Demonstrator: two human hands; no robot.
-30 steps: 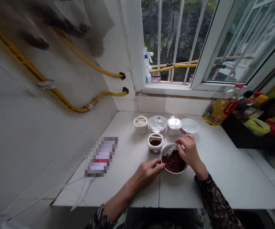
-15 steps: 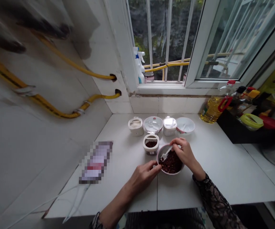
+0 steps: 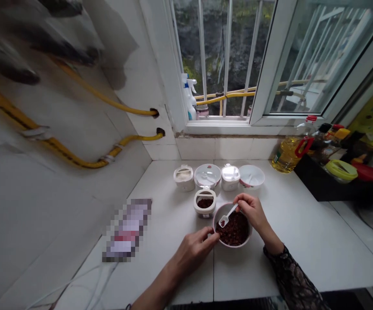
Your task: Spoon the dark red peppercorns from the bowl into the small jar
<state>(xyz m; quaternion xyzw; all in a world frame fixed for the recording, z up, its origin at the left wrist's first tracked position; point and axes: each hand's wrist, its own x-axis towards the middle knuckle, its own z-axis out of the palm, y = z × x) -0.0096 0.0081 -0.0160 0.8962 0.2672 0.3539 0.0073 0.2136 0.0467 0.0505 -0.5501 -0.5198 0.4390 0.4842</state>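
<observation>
- White-tiled counter (image 3: 290, 245): work surface beneath both hands; barred window (image 3: 227, 69) set in the wall beyond the fingertips.
- Right hand (image 3: 252, 212): thumb and forefinger pinched together on the handle end of the white plastic spoon (image 3: 229, 213).
- Spoon position: extends from the right fingertips leftward and toward the wearer, over the bowl (image 3: 220, 212); its scoop points toward the left fingertips.
- Left hand (image 3: 194, 249): thumb and forefinger slightly apart, tips at the bowl's near left rim. Whether they clamp the wall cannot be told.
- Bowl position: upright on the counter, between the left and right fingertips.
- Spoon appearance: slender straight handle, small squared scoop holding a few red bits.
- Bowl appearance: round, white inside, pinkish rim, containing coarse dark-red flakes (image 3: 236, 230).
- Seasoning jar (image 3: 205, 212): beyond the left fingertips, just beside the bowl; cream top, dark-red contents.
</observation>
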